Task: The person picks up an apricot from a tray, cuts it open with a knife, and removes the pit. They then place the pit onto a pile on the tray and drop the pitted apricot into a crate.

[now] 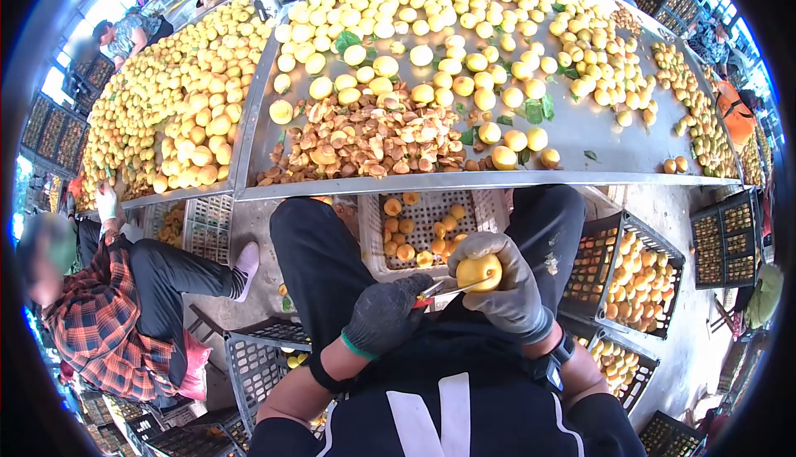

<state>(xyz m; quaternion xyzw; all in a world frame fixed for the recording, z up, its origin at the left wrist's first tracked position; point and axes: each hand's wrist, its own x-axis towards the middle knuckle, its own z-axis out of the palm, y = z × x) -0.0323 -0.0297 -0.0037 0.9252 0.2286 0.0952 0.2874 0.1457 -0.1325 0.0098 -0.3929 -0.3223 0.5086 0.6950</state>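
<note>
My left hand [383,318], in a dark grey glove with a green cuff, is closed round a red-handled tool [421,300] with slim metal prongs. My right hand [507,291], in a lighter grey glove, grips a round yellow fruit [478,273] that looks like an apricot. The prongs reach across to the fruit, and one tip shows at its right side. Both hands are close together above my lap. Beyond them, between my knees, a pale plastic crate [373,262] holds several similar fruits with dark holes in them.
A metal table [580,154] ahead carries many yellow fruits [414,1] and a heap of brown fruit pieces [381,133]. Black crates of fruit [638,279] stand at my right, another black crate [257,374] at my left. A person in a plaid shirt [108,324] sits at left.
</note>
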